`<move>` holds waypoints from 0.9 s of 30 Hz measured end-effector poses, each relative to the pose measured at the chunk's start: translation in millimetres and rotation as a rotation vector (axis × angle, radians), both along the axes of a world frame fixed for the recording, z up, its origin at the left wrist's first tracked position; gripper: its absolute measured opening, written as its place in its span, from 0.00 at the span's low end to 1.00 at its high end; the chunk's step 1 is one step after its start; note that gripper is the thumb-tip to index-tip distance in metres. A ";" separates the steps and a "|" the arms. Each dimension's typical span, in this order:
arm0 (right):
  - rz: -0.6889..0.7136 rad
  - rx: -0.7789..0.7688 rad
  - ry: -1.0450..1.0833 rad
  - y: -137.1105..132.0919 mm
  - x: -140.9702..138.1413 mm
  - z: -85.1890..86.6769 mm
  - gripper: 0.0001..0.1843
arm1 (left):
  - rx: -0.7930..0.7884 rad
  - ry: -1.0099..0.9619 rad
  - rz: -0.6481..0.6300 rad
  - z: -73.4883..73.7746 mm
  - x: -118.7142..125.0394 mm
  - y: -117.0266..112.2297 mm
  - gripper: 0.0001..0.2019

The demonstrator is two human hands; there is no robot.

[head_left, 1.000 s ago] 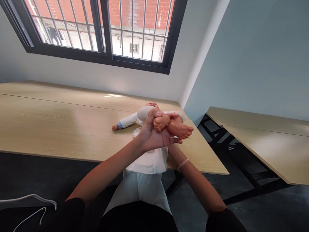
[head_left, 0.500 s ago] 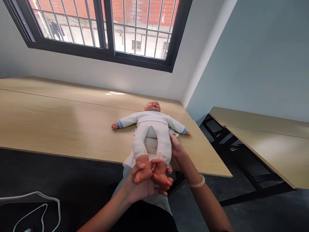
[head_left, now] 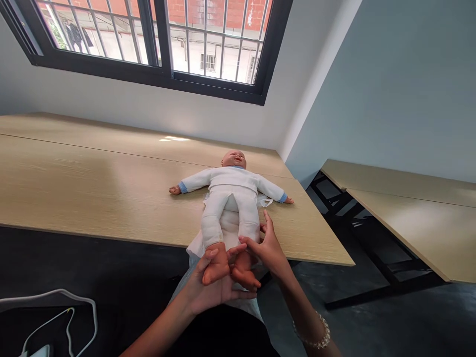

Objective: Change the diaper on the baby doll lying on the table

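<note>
A baby doll [head_left: 230, 191] in a white suit with blue cuffs lies on its back on the wooden table [head_left: 92, 188], arms spread, legs reaching past the front edge toward me. My left hand [head_left: 213, 285] cups both bare doll feet from below, fingers curled around them. My right hand [head_left: 266, 245] rests against the doll's right ankle at the hem of the white trouser leg, its fingers pinching at the cuff. A white cloth [head_left: 232, 230] lies under the doll's legs and hangs over the table edge.
A second wooden table [head_left: 405, 203] on a black frame stands at the right, with a floor gap between. A white cable and hanger shape [head_left: 63, 317] lie at the lower left. A barred window [head_left: 159, 39] is on the far wall.
The doll's legs, held up and folded toward its body a second ago, now lie stretched out toward me. My right hand moved from the doll's hip down to its ankle.
</note>
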State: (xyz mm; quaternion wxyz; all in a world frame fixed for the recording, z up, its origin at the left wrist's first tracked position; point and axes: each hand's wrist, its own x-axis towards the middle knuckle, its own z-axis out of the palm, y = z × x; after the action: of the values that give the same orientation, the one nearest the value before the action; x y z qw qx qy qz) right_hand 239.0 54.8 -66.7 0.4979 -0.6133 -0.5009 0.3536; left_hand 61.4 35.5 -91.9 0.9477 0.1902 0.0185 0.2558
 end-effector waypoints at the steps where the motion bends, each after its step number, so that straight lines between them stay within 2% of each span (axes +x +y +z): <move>1: -0.022 -0.023 -0.015 1.0 1.9 -0.2 0.63 | -0.008 0.016 0.013 -1.1 -2.1 -0.1 0.33; 4: -0.039 -0.036 -0.061 2.5 9.8 2.7 0.59 | -0.032 0.079 0.047 -2.7 -13.8 1.0 0.30; 10: 0.021 0.013 -0.160 4.3 37.6 7.0 0.48 | -0.047 0.214 0.167 7.2 -53.0 10.2 0.14; 13: 0.044 0.042 -0.271 7.8 50.2 8.1 0.45 | -0.036 0.254 0.206 10.0 -69.1 17.6 0.15; 15: -0.005 0.102 -0.409 6.2 50.3 10.4 0.41 | -0.017 0.293 0.224 9.3 -77.2 21.8 0.16; 18: -0.045 0.295 -0.587 -8.2 32.5 14.1 0.33 | 0.004 0.365 0.258 6.4 -85.2 24.1 0.16; 21: 0.155 0.431 -0.647 -30.0 0.8 12.0 0.28 | 0.033 0.408 0.273 3.7 -85.9 20.9 0.17; 24: 0.333 0.411 -0.683 -41.9 -25.9 0.9 0.31 | 0.048 0.409 0.267 1.8 -79.7 15.5 0.17; 27: 0.368 0.368 -0.666 -38.8 -35.6 -11.5 0.32 | 0.043 0.389 0.266 0.2 -73.6 12.4 0.17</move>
State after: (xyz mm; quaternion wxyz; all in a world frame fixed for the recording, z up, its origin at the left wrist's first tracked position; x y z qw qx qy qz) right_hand 203.4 16.0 -78.2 0.3387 -0.4950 -0.7905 0.1239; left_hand -12.2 47.9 -91.7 0.8799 0.2518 0.2201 0.3375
